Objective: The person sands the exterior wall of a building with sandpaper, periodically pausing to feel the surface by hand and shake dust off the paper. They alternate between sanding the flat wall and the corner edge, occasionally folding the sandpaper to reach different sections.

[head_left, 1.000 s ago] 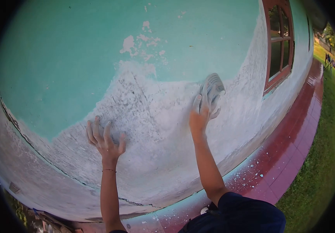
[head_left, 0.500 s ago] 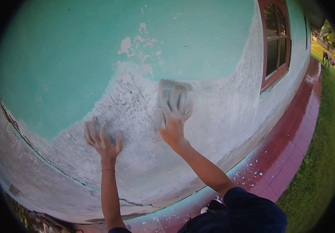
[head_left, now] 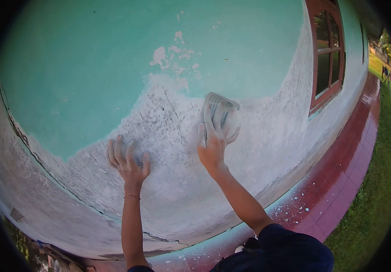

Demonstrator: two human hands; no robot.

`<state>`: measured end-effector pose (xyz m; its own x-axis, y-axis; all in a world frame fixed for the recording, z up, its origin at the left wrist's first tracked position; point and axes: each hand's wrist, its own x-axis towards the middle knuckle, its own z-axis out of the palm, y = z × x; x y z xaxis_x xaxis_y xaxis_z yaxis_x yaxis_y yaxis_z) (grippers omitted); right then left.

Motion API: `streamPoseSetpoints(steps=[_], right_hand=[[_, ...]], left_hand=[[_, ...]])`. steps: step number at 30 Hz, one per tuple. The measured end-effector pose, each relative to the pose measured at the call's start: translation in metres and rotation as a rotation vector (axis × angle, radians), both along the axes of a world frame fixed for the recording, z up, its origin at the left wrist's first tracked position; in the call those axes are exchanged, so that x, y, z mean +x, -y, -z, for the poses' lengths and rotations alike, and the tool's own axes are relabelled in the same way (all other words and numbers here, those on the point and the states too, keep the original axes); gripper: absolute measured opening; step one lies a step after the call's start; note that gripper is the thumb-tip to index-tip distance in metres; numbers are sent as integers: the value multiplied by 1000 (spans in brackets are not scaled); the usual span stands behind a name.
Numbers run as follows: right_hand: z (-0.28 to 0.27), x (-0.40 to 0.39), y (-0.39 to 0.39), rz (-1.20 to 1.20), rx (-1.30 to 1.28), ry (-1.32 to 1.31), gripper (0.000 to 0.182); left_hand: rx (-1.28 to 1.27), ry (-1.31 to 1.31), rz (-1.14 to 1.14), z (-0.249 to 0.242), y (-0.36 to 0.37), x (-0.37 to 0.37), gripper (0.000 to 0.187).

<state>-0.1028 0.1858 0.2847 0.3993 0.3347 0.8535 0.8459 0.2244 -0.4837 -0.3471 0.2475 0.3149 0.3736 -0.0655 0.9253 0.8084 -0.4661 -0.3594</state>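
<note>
My right hand (head_left: 216, 136), coated in pale dust, presses a greyish sheet with printed marks (head_left: 222, 100) flat against the wall, just below the edge of the green paint (head_left: 91, 59). The sheet looks like sandpaper. To the left and lower, my left hand (head_left: 127, 161) rests on the scraped whitish part of the wall (head_left: 168, 158), its fingers spread and dusty. A thin bracelet circles the left wrist. Small pale patches (head_left: 159, 55) break the green paint above the hands.
A brown-framed window (head_left: 327, 50) is at the upper right. Red and pink tiles (head_left: 318, 204) with paint flakes run along the wall's foot, beside grass (head_left: 367, 199). A long crack (head_left: 46, 170) crosses the lower left wall.
The whole view has shifted, so the wall and both hands appear farther right. The sheet under my right hand is tilted more and looks less blurred. My left hand remains on the wall.
</note>
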Motion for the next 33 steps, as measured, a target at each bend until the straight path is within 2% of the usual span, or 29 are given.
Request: streamPoseSetpoints(steps=[1,4,5,8,9,12,13,16,20,21,24,25,28,30,33], right_hand=[[-2,-10,1,-49,15,11,58],[-3,-5,13,-97,-65,303,57],[-8,5,8,-6,-9,133,56],[-10,4,-6,20,133,-167,54],[-8,-13,1,-25,26,16,53],[-3,-4,10,-155,-16,431,54],[-8,9,11,-37,-21,307,55],[-1,18,-5,-29,114,-196,54],[10,5,13,-210,-63,477,56],[2,14,16,-80,-48,361,56],[-11,23,5,-137,174,-141,55],[-7,6,13,-21,0,56,54],[-2,14,21,-131,-101,516,56],[-1,28,17,-32,-1,205,53],[37,47,-2,15,138,-284,49]], left_hand=[[0,-7,-3,-3,0,-2,46],[-15,-16,2,1,1,-3,46],[-12,-12,3,1,0,-3,47],[-6,7,-3,3,1,-1,47],[0,0,-1,0,0,0,47],[-10,-8,-7,1,0,-4,46],[-5,-15,-3,0,0,-4,46],[4,5,-7,2,-1,-1,46],[0,-6,9,2,-3,-6,46],[6,-5,18,1,-4,-6,45],[3,7,-5,1,-2,-4,46],[13,-1,-8,-1,-2,-4,46],[27,-36,0,-2,-2,-6,47],[35,-28,4,0,-4,-8,47],[23,-10,-27,2,-4,-6,48]])
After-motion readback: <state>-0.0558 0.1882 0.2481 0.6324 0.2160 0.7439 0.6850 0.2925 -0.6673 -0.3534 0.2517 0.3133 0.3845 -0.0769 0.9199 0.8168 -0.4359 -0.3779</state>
